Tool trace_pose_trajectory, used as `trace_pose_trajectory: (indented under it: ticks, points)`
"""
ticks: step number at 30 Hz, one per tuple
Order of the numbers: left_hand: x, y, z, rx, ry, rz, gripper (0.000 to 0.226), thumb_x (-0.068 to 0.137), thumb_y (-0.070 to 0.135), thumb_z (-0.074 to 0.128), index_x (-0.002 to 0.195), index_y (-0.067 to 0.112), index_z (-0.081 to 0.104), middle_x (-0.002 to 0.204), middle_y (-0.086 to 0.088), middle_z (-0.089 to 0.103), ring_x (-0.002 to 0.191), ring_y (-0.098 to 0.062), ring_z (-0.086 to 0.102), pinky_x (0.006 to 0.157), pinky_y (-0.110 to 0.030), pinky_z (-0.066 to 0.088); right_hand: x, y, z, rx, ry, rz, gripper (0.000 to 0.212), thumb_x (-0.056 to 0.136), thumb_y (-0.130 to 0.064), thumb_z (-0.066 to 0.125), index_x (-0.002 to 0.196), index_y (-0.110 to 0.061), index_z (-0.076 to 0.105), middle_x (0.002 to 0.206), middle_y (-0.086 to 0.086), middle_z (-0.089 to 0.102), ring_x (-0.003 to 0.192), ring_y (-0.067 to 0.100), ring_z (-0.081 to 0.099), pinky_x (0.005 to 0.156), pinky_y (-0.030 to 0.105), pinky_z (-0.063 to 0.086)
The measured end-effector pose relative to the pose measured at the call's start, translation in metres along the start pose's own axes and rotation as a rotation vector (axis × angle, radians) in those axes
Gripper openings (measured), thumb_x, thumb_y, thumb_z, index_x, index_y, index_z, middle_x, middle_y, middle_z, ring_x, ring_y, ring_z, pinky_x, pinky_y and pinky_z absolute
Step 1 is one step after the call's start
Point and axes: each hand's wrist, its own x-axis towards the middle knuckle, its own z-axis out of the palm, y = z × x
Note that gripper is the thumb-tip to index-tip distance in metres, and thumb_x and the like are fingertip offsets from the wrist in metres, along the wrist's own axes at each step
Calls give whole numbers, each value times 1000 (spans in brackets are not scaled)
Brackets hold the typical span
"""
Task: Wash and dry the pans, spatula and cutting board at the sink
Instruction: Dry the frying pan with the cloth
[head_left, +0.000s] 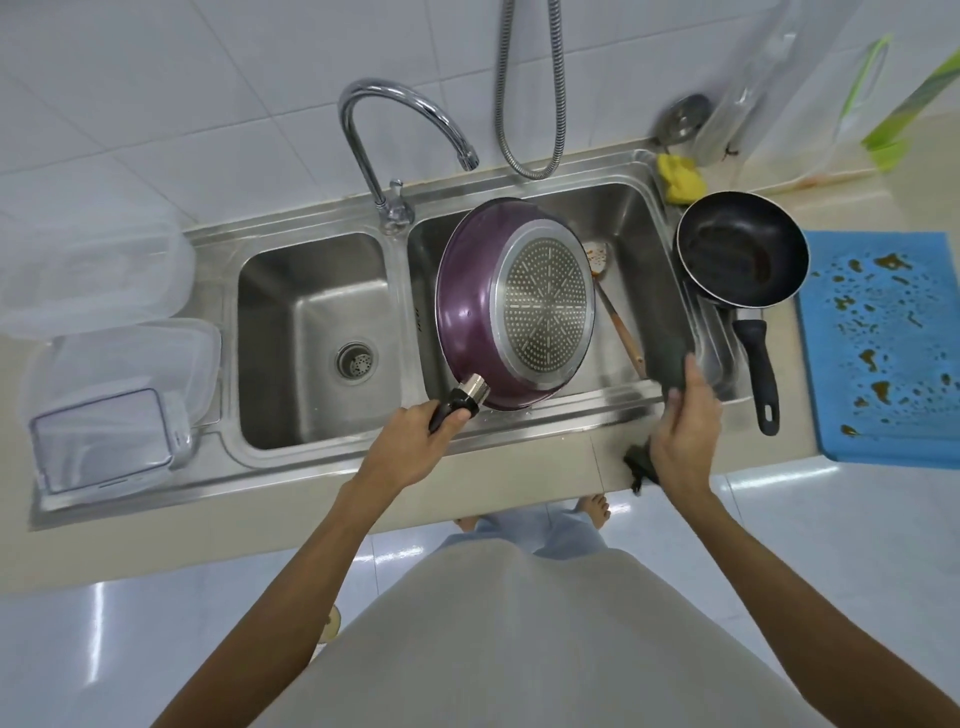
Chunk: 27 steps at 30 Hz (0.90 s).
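My left hand (415, 439) grips the black handle of a purple pan (470, 317), held tilted over the right sink basin (639, 228) with its perforated metal base facing me. My right hand (683, 426) holds a dark green scouring cloth (670, 358) above the sink's front right corner, clear of the pan. A wooden-handled spatula (615, 317) with a stained blade lies in the right basin behind the pan. A small black frying pan (743, 249) with brown residue rests on the sink's right rim. The blue cutting board (883, 343), spotted with brown sauce, lies on the counter at the right.
The curved tap (400, 111) stands between the basins with no water running. The left basin (311, 338) holds only its drain. Clear plastic containers (104, 364) sit at the left. A yellow sponge (680, 176), a ladle and a clear bag are at the back right.
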Motion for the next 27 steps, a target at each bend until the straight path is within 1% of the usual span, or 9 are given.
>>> trace_pose_trajectory:
  ticks: [3,6,9,14,17,20,23,25,27]
  points:
    - [-2,-4,-1,31,19,37,47,96,55,50,77,12,53,61,-3,55,54,-17,53,52,-30,39,41,-70,0,142,102,-103,45,107,-14,42,152,-10,39,148,6,51,132,11,43,109,13,32]
    - [-7,-5,-3,81,41,82,46,96,56,50,79,12,54,60,-2,54,52,-16,52,49,-28,37,85,-123,7,164,101,-277,47,108,-17,41,154,-10,36,147,4,50,128,15,44,106,24,36]
    - [-11,-3,-7,113,47,112,47,96,57,49,84,12,56,60,-2,54,51,-15,51,48,-28,35,116,-150,24,125,13,-371,47,105,-14,43,152,-10,39,143,8,54,116,16,42,104,24,36]
    - [-20,7,-15,91,5,146,41,96,55,49,87,16,55,60,0,50,53,-14,49,52,-30,36,126,-165,47,144,-44,-424,43,109,-36,35,145,-20,52,149,-3,52,136,20,42,116,49,30]
    - [-17,15,-24,109,16,152,38,97,55,49,89,18,55,63,0,52,54,-14,51,50,-27,35,107,-182,49,141,-68,-657,50,109,-37,30,141,-9,56,147,6,55,145,29,38,119,59,23]
    - [-8,21,-34,111,68,161,49,96,57,49,92,10,62,72,-9,61,63,-26,58,57,-33,40,57,-176,59,7,-195,-1007,40,101,-22,49,136,-9,62,148,7,54,148,42,30,119,66,18]
    - [-7,20,-37,83,66,188,49,96,57,50,92,10,62,74,-12,64,67,-30,61,60,-35,42,52,-169,51,-121,-256,-1257,41,96,-17,59,136,-12,64,147,6,55,146,41,34,116,63,26]
    - [-12,20,-36,64,31,174,44,95,58,48,81,17,55,67,-8,58,61,-26,56,59,-36,40,75,-180,45,-134,-245,-1215,41,96,-22,57,136,-14,64,146,5,57,144,36,37,115,60,29]
    - [-18,24,-35,45,-2,154,41,96,57,48,76,21,48,63,-2,52,56,-18,51,54,-32,36,107,-193,43,-72,-163,-972,40,100,-27,49,136,-15,64,143,4,58,142,32,40,113,58,31]
